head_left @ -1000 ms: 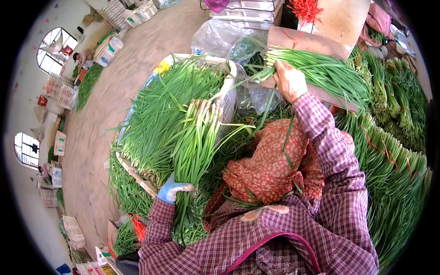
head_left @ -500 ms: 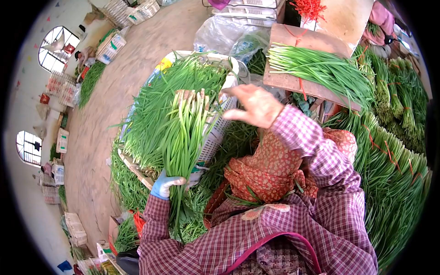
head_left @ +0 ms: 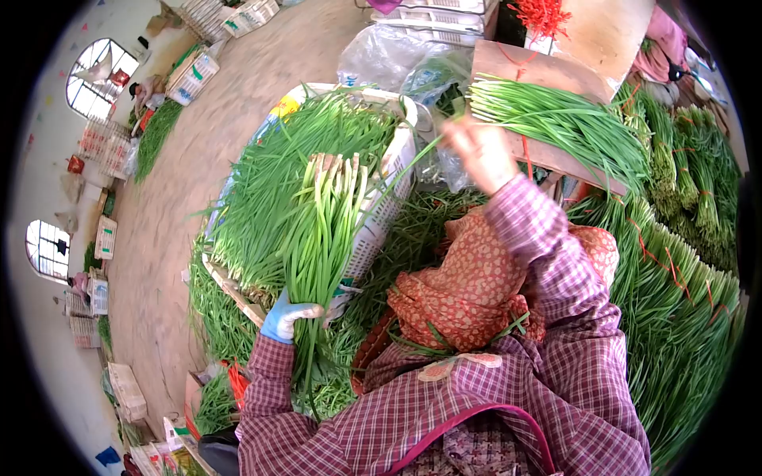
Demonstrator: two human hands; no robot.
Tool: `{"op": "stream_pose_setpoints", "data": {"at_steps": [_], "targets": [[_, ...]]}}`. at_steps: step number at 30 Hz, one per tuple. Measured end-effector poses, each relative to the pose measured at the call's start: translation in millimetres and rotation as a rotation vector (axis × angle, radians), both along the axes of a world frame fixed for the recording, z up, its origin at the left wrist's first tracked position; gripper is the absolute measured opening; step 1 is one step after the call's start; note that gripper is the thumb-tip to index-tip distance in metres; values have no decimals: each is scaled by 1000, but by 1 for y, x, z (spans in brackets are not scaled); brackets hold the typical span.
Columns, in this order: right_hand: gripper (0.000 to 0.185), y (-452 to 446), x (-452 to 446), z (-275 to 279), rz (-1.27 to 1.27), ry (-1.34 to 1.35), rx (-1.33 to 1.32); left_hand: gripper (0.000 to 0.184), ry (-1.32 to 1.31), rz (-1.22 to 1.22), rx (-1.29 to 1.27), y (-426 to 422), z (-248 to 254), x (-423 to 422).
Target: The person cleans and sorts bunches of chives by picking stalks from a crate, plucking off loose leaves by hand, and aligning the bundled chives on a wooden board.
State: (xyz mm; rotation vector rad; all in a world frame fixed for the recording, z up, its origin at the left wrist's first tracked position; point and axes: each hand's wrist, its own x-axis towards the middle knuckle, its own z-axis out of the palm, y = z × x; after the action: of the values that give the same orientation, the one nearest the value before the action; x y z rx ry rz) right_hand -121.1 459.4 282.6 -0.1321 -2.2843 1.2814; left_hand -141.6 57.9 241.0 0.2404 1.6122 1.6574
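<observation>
Left hand: gloved, at lower left of centre, with fingers wrapped firmly around the leafy part of the held bunch and thumb laid across its front.
Held bunch: left of the middle of the frame, with pale root ends toward the top, leaves hanging below the glove, without any tie to be seen; in view before the crate and its loose greens.
Right hand: bare, raised at upper centre, between crate and board; too blurred to tell if pinching the thin leaf beside the fingertips.
Stalks on the board: laid side by side at upper right, pale ends toward the left, with a red tie hanging at the near edge of the board.
Done, by judgement: many bundles at the right side, bound with red; also a thick layer gathered on the board.
Left, by judgement: plenty; crate well filled with loose greens, held bunch only partly gone through, board layer not yet bound.
Hard to make out: right fingertips, smeared by motion; lower leaf ends, lost against greens below; co-worker at upper right, only partly visible.
</observation>
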Motion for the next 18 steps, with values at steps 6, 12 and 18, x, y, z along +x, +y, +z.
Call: {"op": "stream_pose_setpoints", "data": {"at_steps": [6,12,18], "targets": [[43,37,3,-25,-83,-568,845,48,127,158,-108,16,28,12],[35,-33,14,27,53,317,613,51,221,116,-187,28,20,6],[58,-66,4,31,160,256,681,53,351,61,-203,44,29,3]]}}
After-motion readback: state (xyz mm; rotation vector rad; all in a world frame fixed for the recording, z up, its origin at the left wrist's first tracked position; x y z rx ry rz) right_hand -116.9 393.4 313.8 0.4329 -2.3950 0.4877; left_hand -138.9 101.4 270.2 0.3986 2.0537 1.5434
